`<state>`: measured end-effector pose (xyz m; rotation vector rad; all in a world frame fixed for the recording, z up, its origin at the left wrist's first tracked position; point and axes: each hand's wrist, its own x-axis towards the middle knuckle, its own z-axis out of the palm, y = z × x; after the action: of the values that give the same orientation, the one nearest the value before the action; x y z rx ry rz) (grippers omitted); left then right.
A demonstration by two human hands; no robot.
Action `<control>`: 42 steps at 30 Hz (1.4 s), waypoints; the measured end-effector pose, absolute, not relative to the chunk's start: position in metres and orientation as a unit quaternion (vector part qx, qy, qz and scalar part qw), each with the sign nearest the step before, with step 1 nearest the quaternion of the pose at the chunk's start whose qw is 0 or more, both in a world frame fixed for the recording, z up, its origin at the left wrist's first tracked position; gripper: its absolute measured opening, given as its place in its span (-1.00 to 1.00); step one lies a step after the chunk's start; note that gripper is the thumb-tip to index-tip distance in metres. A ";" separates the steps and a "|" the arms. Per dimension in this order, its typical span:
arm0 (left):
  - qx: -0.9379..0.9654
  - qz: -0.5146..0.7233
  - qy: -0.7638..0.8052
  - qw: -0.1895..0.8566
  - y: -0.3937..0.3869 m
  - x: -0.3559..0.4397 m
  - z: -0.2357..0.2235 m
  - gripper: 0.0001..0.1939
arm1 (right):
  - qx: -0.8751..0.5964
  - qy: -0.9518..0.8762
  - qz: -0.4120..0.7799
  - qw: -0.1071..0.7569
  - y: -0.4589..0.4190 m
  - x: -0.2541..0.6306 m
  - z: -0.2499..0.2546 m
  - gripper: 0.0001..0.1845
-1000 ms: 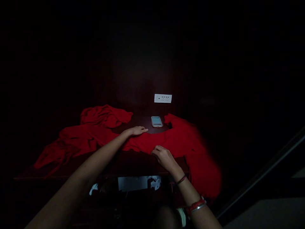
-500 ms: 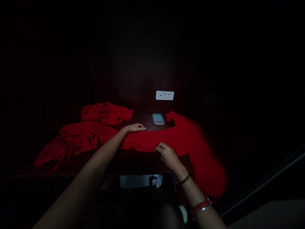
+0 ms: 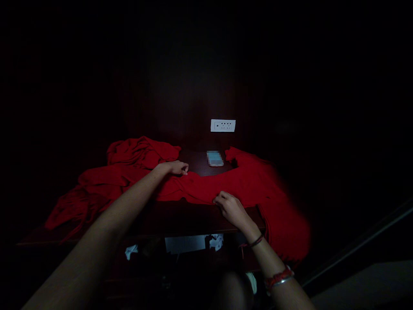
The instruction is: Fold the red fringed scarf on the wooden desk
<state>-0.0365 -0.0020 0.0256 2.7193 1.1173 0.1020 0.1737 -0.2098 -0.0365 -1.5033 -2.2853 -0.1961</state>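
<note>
A long red scarf [image 3: 206, 186], fringed at its lower right end, lies across the dark wooden desktop [image 3: 187, 219]. Its right part hangs over the desk's right side. To the left it runs into loose, wrinkled folds. My left hand [image 3: 177, 167] is at the scarf's far edge, fingers curled in and closed on the fabric. At the near edge, my right hand [image 3: 230, 209] has its fingertips pinched on the cloth. Between the hands the fabric lies fairly flat, with a few creases near the left hand.
Behind the scarf lies a phone [image 3: 214, 158] with a blurred screen. A bunched red cloth [image 3: 142, 151] sits at the back left. A white socket panel [image 3: 223, 125] is on the dark wall. Below the desk edge are a pale sheet [image 3: 185, 244] and crumpled white paper [image 3: 216, 242].
My left hand has drawn back to the left along the far edge, its fingers now curled instead of stretched out. My right hand has shifted slightly right. The view has tilted a little.
</note>
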 end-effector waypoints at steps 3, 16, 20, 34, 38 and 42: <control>0.950 0.070 0.301 0.050 -0.026 -0.051 0.026 -0.69 | -0.549 -0.808 -0.086 0.198 -0.209 0.174 -0.037 -0.77; 0.973 0.116 0.188 -0.060 -0.130 -0.078 0.004 -0.64 | -0.495 -0.811 -0.031 0.311 -0.209 0.178 -0.037 -0.81; 0.966 0.115 0.200 -0.118 -0.145 -0.051 -0.011 -0.61 | -0.490 -0.798 -0.028 0.350 -0.209 0.177 -0.035 -0.83; 0.934 0.049 0.191 -0.298 -0.134 -0.061 -0.017 -0.88 | -0.477 -0.817 -0.045 0.322 -0.206 0.180 -0.041 -0.84; 0.930 0.040 0.180 -0.319 -0.140 -0.066 -0.019 -0.86 | -0.479 -0.828 -0.060 0.286 -0.211 0.179 -0.040 -0.84; 0.930 0.037 0.190 -0.314 -0.139 -0.077 -0.016 -0.88 | -0.491 -0.832 -0.081 0.246 -0.214 0.182 -0.039 -0.84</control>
<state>-0.0770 -0.1387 -0.0162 3.7004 0.7555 0.1480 0.1823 -0.2138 -0.0393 -1.3391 -2.2701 -0.2217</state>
